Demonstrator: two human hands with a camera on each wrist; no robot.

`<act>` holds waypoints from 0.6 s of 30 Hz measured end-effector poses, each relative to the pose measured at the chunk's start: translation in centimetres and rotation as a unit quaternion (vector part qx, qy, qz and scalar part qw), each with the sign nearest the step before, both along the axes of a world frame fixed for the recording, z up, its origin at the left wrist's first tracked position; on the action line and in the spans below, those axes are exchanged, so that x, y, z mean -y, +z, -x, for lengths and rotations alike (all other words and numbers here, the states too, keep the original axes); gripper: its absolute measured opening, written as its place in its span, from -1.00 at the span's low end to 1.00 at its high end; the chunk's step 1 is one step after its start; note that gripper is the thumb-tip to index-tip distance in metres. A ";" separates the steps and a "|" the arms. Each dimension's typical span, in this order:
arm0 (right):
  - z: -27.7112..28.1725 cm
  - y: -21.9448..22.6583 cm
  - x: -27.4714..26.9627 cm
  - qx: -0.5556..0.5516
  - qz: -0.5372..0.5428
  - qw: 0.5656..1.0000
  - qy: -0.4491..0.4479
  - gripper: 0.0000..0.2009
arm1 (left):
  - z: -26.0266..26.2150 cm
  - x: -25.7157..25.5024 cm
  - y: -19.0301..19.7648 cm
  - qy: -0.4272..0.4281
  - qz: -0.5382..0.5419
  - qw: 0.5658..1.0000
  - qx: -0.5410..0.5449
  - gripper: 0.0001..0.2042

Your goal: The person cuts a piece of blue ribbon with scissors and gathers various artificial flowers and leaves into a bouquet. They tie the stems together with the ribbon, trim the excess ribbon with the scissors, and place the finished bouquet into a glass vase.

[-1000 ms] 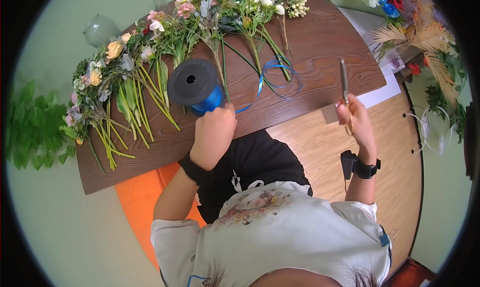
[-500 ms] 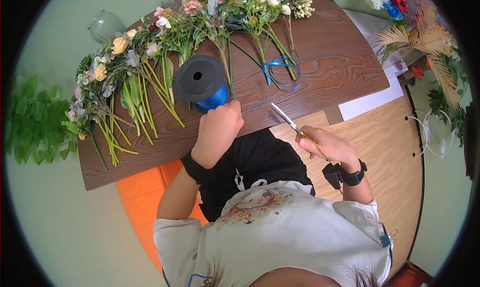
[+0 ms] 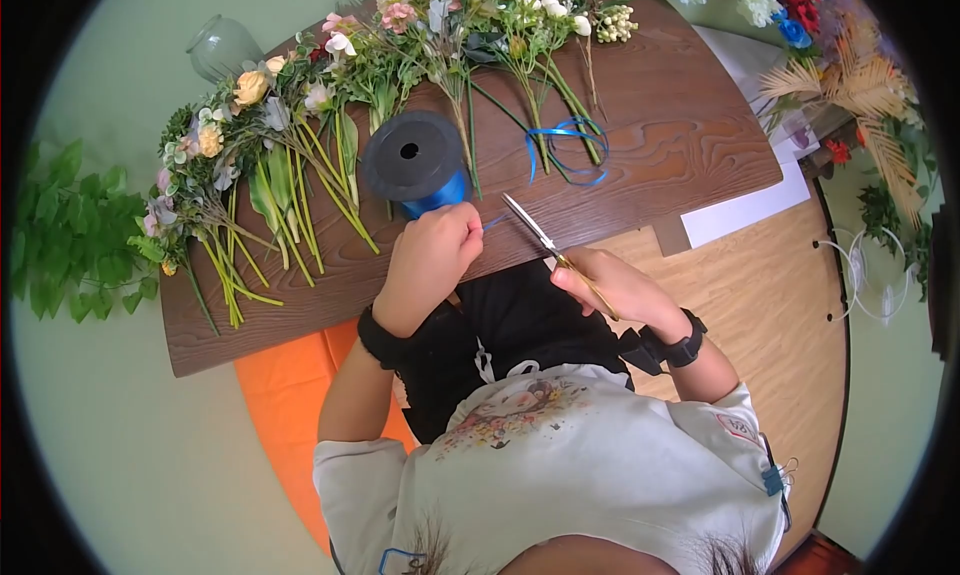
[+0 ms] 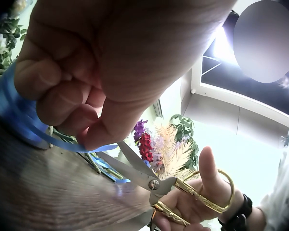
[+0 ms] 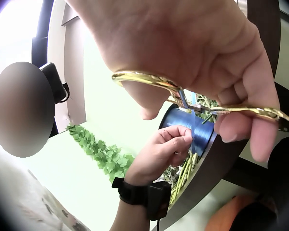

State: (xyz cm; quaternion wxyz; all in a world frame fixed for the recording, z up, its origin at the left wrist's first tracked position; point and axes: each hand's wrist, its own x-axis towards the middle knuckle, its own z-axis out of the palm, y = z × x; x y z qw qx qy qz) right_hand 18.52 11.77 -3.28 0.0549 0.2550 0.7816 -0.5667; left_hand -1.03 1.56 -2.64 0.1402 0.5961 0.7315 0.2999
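My left hand [image 3: 432, 260] pinches a blue ribbon [image 4: 65, 144] between thumb and fingers, close in front of its spool [image 3: 412, 160]. The spool has black ends and stands at the table's near edge. Gold-handled scissors [image 4: 154, 184] are in my right hand [image 3: 615, 287], with thumb and fingers through the handle loops. Their blades stand apart, and in the left wrist view the tips are right at the ribbon beside the left fingertips. A loose loop of blue ribbon [image 3: 567, 150] lies on the table across some green stems.
Several artificial flower stems [image 3: 300, 190] line the brown wooden table [image 3: 690, 125]. Behind them stands a glass vase [image 3: 222, 50]. White paper [image 3: 745, 210] lies by the table's right edge, near more flowers and dried palm leaves [image 3: 850, 90].
My right hand has brought the scissors in from the right to the ribbon near my left hand. The loose ribbon has settled on the table. My left hand still pinches by the spool.
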 end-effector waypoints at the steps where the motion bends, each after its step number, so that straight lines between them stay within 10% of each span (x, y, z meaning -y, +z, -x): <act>1: 0.1 0.1 0.0 -0.008 0.002 1.000 -0.013 -0.47 | 0.0 0.0 -0.1 0.001 -0.014 1.000 0.005 -0.94; 18: -1.1 0.7 -2.1 -0.187 0.082 0.954 -0.219 -0.69 | 0.1 -0.3 -0.2 0.005 -0.027 1.000 -0.015 -0.95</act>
